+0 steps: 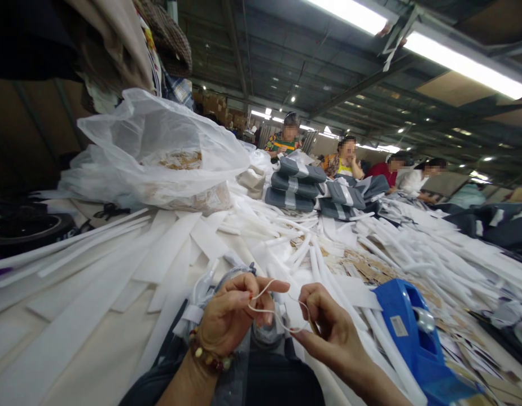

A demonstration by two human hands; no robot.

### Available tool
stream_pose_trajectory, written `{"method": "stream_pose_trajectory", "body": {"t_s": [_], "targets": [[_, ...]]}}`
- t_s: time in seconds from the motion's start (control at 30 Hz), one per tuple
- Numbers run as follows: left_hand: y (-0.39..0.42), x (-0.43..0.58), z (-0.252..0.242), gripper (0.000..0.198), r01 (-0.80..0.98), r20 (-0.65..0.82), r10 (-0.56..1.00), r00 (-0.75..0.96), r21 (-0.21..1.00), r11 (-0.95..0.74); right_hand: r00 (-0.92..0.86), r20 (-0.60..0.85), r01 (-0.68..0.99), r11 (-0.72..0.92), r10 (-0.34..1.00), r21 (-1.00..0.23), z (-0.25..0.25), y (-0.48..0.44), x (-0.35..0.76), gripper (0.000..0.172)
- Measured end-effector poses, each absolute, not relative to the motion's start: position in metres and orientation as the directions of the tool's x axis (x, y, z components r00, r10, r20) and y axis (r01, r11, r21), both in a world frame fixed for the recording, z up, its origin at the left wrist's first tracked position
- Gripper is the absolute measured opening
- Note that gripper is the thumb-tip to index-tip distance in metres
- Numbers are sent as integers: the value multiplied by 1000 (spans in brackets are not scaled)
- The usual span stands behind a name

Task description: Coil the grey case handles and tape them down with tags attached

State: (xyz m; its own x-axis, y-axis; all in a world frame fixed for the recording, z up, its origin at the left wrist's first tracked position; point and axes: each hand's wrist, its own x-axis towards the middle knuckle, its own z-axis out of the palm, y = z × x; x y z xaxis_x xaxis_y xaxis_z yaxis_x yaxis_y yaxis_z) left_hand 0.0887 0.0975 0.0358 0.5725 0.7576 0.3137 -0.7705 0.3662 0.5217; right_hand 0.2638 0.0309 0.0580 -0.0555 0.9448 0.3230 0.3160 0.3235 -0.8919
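Observation:
A thin white cord [277, 313] is looped between my two hands, low in the middle of the view. On the left, my left hand [237, 304], with a beaded bracelet at the wrist, pinches the cord between thumb and fingers, its index finger stretched out. My right hand [326, 321] has its fingers curled around the cord's other end, where a small brownish piece also shows. Beneath both hands lies a dark garment [281, 378] with clear plastic and white strips on it.
A blue plastic dispenser [398, 321] stands at the right. White strips [100, 270] cover much of the table. A large clear plastic bag [159, 152] lies at the left; folded dark garments [297, 183] are stacked behind. Several people sit across the table.

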Motion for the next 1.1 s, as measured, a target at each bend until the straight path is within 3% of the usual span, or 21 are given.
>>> {"method": "stream_pose_trajectory", "body": {"t_s": [0.17,0.3,0.5,0.67,0.93,1.1], "targets": [[97,87,39,10,-763,278,770,574,523,380,-79,169,53,173,983,-984,63,37,256,45],[96,85,43,10,-780,267,795,545,508,365,-216,1,-139,-29,976,-990,62,43,251,49],[98,81,43,10,-811,279,813,510,470,347,-409,-99,-154,-176,907,-972,60,47,248,59],[99,82,44,10,-823,286,821,493,460,334,-480,-161,-207,-289,862,-935,54,49,244,83],[98,81,44,9,-818,292,802,522,438,373,-504,-210,-257,-377,838,-890,49,49,237,58],[98,81,45,10,-811,237,833,499,465,354,-493,-261,-189,-395,830,-899,51,43,245,57]]}}
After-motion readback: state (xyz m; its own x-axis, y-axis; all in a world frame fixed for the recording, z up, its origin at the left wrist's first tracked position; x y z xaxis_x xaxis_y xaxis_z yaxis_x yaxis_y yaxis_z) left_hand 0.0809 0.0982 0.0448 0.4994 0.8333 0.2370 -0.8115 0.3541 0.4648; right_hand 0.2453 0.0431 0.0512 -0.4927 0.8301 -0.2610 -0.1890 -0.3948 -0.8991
